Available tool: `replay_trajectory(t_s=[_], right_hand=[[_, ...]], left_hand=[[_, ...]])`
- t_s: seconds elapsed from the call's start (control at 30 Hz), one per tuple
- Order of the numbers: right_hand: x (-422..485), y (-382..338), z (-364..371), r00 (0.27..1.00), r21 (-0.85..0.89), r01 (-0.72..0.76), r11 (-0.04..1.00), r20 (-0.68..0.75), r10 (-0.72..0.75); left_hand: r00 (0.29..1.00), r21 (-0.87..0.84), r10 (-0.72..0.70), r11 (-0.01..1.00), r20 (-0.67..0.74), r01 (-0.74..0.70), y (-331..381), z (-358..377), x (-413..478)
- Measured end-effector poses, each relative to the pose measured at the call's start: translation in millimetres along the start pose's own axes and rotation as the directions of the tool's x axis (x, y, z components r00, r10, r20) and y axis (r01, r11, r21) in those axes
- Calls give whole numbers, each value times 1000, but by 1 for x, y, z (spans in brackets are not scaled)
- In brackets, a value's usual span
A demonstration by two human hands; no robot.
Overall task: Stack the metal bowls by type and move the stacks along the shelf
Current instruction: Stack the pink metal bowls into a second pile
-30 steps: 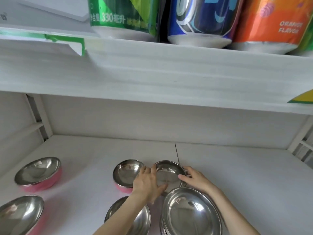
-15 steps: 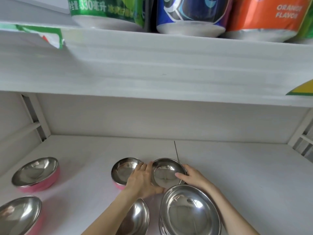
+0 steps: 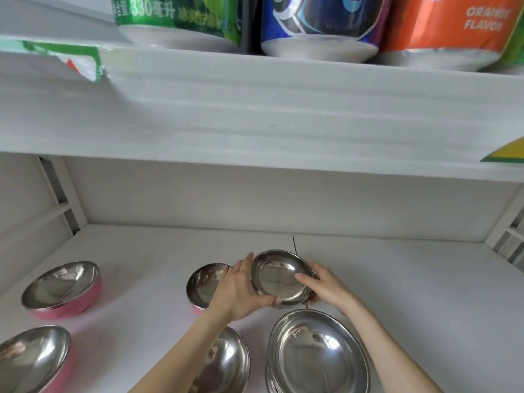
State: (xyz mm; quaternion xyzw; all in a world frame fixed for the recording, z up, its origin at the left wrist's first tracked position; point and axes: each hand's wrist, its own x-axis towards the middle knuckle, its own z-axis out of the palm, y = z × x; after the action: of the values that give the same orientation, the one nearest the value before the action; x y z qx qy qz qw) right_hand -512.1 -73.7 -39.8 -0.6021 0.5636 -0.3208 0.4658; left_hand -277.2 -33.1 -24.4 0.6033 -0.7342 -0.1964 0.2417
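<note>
While both hands, left [image 3: 236, 290] and right [image 3: 326, 287], gripped a small dish [image 3: 279, 276], sorting was underway. Next it likely needed setting onto the plate stack [image 3: 317, 355].

Both hands grip a small steel dish [image 3: 280, 276], tilted, above the shelf [image 3: 411, 279]: left hand [image 3: 238, 290] on its left rim, right hand [image 3: 326, 287] on its right. A stack of wide steel bowls [image 3: 317, 355] sits at the front edge, and pink-sided bowls [image 3: 61, 289] stand toward the left end.

The left forearm [image 3: 181, 355] hides part of a steel bowl [image 3: 226, 361], itself cut off below.
</note>
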Motion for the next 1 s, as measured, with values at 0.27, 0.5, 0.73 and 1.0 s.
replay_trajectory(t_s=[0.27,0.5,0.73,1.0], right_hand=[[-13,-45,-21,997,19,67,998,-50,-66],[-67,-82,-39,982,-2,136,991,-131,-135],[-126,-97,-45,967,-98,176,980,-169,-190],[-180,-73,-41,976,-55,160,986,-142,-166]], left_hand=[[997,-302,11,953,-76,-34,30,-30,-6],[985,-371,90,918,-144,-139,66,-56,-36],[968,-362,107,914,-229,-186,98,-60,-84],[972,-395,41,909,-233,-133,110,-34,-139]])
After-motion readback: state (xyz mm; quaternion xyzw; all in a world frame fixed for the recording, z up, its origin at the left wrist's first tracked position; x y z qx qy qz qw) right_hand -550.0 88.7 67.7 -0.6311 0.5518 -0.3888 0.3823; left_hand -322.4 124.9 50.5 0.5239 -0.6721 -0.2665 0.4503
